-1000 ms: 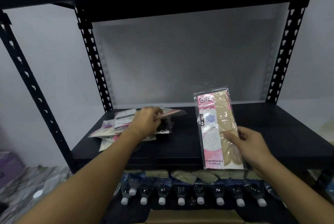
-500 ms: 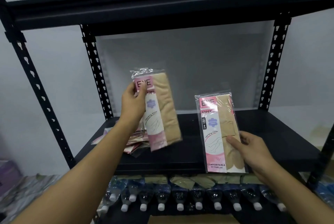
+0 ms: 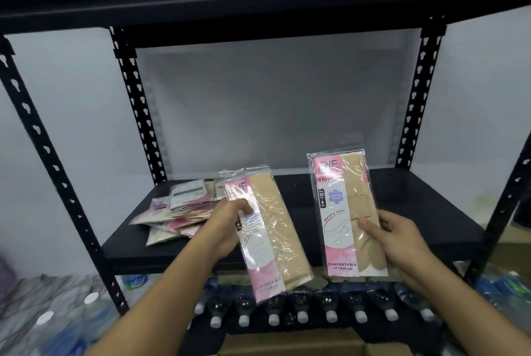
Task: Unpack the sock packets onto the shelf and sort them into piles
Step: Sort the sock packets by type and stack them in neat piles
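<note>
My left hand (image 3: 227,226) grips a pink-and-beige sock packet (image 3: 273,229) by its left edge, tilted, in front of the black shelf (image 3: 416,212). A matching beige sock packet (image 3: 344,206) stands nearly upright over the shelf's front edge, held by my right hand (image 3: 399,243) with the thumb on its face. A loose heap of several sock packets (image 3: 181,212) lies on the left part of the shelf, behind my left hand.
Black perforated uprights (image 3: 132,102) frame the shelf, with another shelf board (image 3: 258,2) overhead. A row of bottles with white caps (image 3: 301,317) lies on the level below. A cardboard box (image 3: 293,344) sits at the bottom edge. More bottles (image 3: 51,324) lie at lower left.
My left hand lifted a beige packet off the left heap, then brought it down and to the right toward the packet in my right hand. The right hand has hardly moved.
</note>
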